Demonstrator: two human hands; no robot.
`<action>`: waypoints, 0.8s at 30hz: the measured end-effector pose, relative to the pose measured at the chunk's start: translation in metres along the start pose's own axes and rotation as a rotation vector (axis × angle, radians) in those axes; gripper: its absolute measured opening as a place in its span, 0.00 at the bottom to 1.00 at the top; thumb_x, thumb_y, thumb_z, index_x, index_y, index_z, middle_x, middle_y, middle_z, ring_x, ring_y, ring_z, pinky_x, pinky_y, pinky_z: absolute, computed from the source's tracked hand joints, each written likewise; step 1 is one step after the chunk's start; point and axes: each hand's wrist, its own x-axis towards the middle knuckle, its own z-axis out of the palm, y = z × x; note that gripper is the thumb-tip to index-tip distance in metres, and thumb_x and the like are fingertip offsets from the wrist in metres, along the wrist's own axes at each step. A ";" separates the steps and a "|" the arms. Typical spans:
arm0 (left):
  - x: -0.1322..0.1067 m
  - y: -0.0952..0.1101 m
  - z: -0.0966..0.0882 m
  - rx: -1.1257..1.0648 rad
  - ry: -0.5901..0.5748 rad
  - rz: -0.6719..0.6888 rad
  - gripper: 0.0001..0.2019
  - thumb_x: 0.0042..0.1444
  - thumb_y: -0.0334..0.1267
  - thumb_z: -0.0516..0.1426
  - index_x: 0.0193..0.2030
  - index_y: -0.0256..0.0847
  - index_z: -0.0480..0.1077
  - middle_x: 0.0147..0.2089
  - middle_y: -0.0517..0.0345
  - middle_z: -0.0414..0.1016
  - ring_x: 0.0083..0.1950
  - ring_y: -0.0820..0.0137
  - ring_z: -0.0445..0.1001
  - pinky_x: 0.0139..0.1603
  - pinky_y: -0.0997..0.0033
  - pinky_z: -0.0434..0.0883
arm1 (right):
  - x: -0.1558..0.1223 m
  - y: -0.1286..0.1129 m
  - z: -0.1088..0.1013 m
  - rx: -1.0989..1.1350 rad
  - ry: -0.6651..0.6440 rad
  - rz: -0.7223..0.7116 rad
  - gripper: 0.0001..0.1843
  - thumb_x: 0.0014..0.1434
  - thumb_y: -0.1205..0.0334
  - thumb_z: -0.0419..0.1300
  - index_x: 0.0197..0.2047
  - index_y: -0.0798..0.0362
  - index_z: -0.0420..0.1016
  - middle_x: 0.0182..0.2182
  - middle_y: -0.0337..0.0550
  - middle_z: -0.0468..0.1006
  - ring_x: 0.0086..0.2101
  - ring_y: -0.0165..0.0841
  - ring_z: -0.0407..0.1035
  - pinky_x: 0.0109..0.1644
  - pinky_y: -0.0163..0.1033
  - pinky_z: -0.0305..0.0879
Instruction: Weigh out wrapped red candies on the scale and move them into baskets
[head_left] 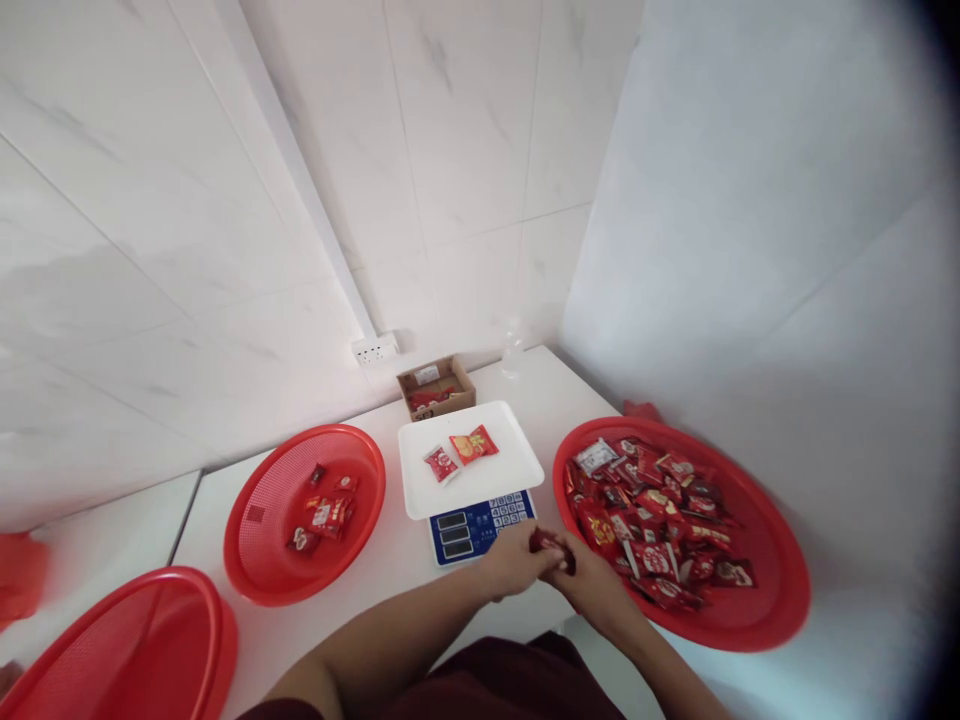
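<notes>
Just in front of the scale, my left hand (516, 562) and my right hand (592, 585) meet. Both have their fingers closed around a small dark red snack packet (546, 541), mostly covered by the fingers. Behind them is a digital scale with a blue keypad panel (472, 532) and a white weighing tray (424, 500). On the tray lie a small red packet (441, 463) and a larger red and orange packet (474, 444), slightly apart. To the right of my hands, a red basket (780, 600) holds many red snack packets (652, 560).
Left of the scale, a red mesh basket (255, 480) contains several packets (328, 515). Nearer stands another red basket (214, 640). A cardboard box (450, 403) with red packets is behind the tray, by a clear plastic item (512, 355). Walls bound the back and right; a socket (375, 349) is mounted behind.
</notes>
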 end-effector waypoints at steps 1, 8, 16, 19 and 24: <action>0.000 -0.002 -0.001 -0.034 0.046 -0.008 0.14 0.45 0.42 0.64 0.37 0.39 0.72 0.33 0.57 0.75 0.35 0.68 0.72 0.40 0.66 0.68 | -0.001 -0.003 0.002 0.000 -0.017 -0.009 0.21 0.41 0.51 0.64 0.39 0.50 0.74 0.36 0.42 0.80 0.40 0.40 0.73 0.46 0.43 0.67; -0.005 -0.001 -0.017 -0.126 0.065 -0.046 0.15 0.40 0.43 0.66 0.28 0.37 0.67 0.26 0.59 0.73 0.27 0.72 0.70 0.34 0.67 0.69 | 0.002 0.003 0.003 -0.012 -0.045 -0.065 0.21 0.46 0.46 0.60 0.38 0.53 0.76 0.35 0.44 0.80 0.37 0.38 0.72 0.44 0.42 0.66; 0.015 0.021 -0.055 -0.404 0.406 -0.080 0.21 0.50 0.41 0.63 0.50 0.37 0.65 0.42 0.50 0.76 0.35 0.71 0.75 0.40 0.69 0.72 | 0.005 0.012 -0.011 0.243 0.201 0.200 0.28 0.45 0.44 0.61 0.46 0.51 0.73 0.35 0.43 0.78 0.27 0.30 0.68 0.30 0.37 0.65; 0.014 0.029 -0.069 -0.340 0.525 -0.151 0.36 0.52 0.39 0.62 0.65 0.43 0.50 0.42 0.53 0.74 0.31 0.72 0.75 0.37 0.69 0.73 | 0.003 0.018 -0.020 0.455 0.238 0.228 0.24 0.40 0.48 0.66 0.42 0.48 0.74 0.38 0.42 0.78 0.37 0.34 0.72 0.39 0.38 0.69; -0.005 0.024 -0.051 -0.108 0.265 -0.190 0.24 0.53 0.44 0.60 0.55 0.39 0.63 0.35 0.56 0.72 0.31 0.73 0.72 0.34 0.71 0.72 | 0.002 0.018 -0.018 0.541 0.188 0.176 0.29 0.35 0.54 0.70 0.43 0.47 0.71 0.43 0.44 0.77 0.46 0.39 0.72 0.52 0.43 0.68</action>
